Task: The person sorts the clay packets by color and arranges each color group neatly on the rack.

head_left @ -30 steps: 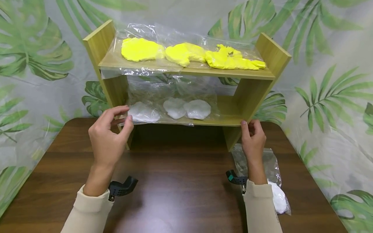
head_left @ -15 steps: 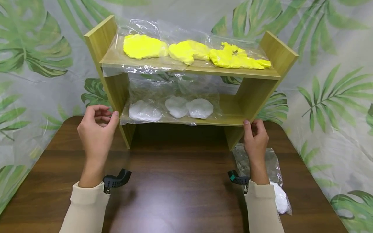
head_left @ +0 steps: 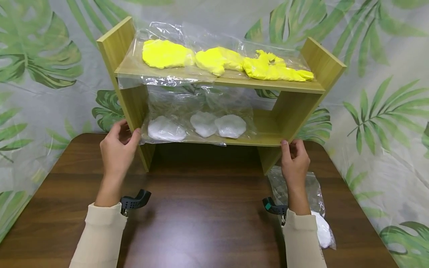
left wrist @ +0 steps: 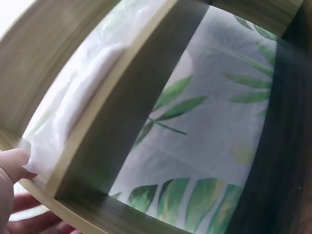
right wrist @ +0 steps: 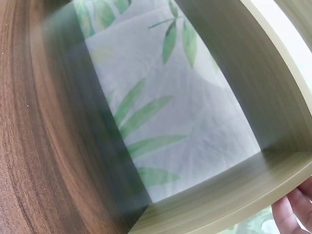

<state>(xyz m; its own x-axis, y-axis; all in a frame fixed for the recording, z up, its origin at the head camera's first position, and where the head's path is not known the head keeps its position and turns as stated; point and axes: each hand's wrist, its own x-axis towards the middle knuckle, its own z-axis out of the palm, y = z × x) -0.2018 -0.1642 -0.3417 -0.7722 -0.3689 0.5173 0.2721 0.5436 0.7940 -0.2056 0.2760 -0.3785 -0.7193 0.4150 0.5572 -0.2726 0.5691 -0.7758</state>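
Observation:
A two-tier wooden shelf stands on the table. My left hand grips its left side panel at the lower board's level. In the left wrist view the thumb lies at the panel's front edge, close to a plastic bag's corner, with fingers round the outside. My right hand holds the right panel at the same height; its fingertips show outside that panel in the right wrist view. Clear bags of white soft lumps lie on the lower board. Bagged yellow lumps line the top.
Another clear bag with a white lump lies on the brown table, beside my right forearm. Behind the shelf hangs a leaf-patterned cloth. Some bag plastic overhangs the upper board's front edge at the left.
My left hand has let go of the left white bag's corner, drawn back left, then come to the left side panel. The right hand stays on the right panel.

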